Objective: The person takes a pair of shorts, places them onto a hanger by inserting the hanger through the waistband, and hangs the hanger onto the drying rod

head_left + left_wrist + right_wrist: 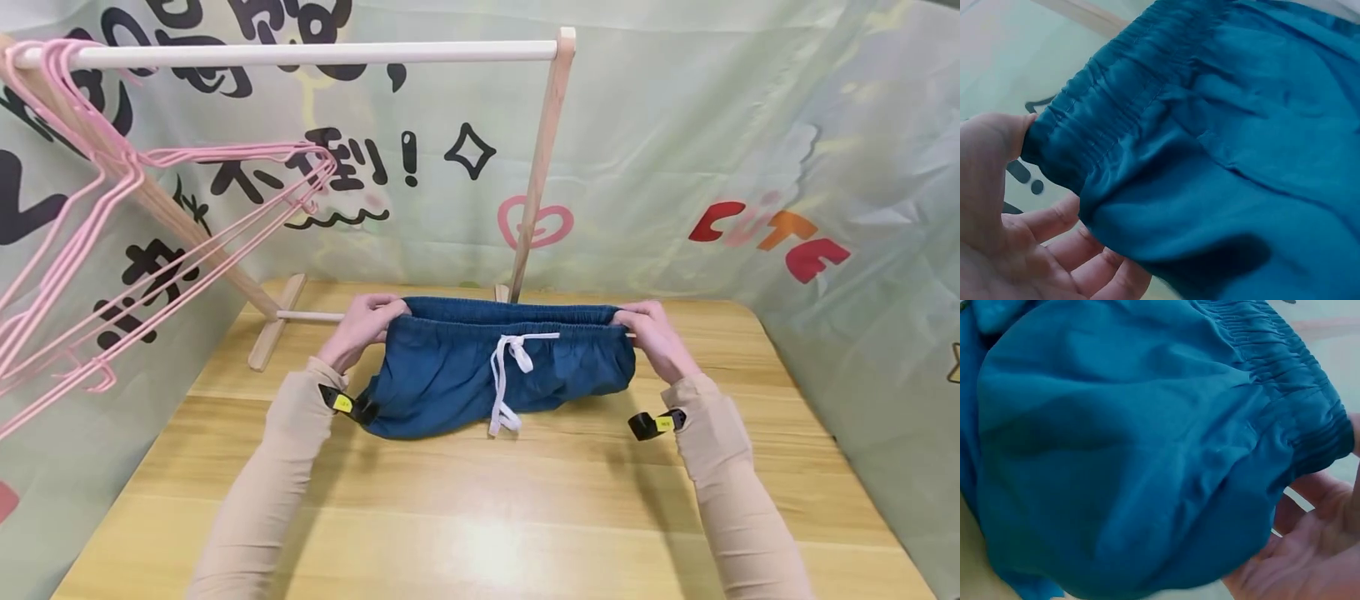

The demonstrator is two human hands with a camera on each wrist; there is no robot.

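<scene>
A pair of blue drawstring shorts (450, 367) is stretched between both hands over the table, its gathered elastic waistband uppermost. A white drawstring (501, 375) tied in a bow hangs at its front. My left hand (365, 327) pinches the waistband's left end; in the left wrist view its thumb lies at the band's edge and the other fingers pass behind the cloth (1229, 156). At the opposite end, my right hand (656, 333) grips the waistband likewise. The right wrist view shows gathered cloth (1135, 444), with part of that hand hidden behind it.
Behind the shorts stands a wooden rack with a white rail (315, 55) and a right post (540, 167). Several pink hangers (112, 167) hang at its left end. The wooden table (480, 508) meets a printed cloth backdrop (652, 150) at the back and sides.
</scene>
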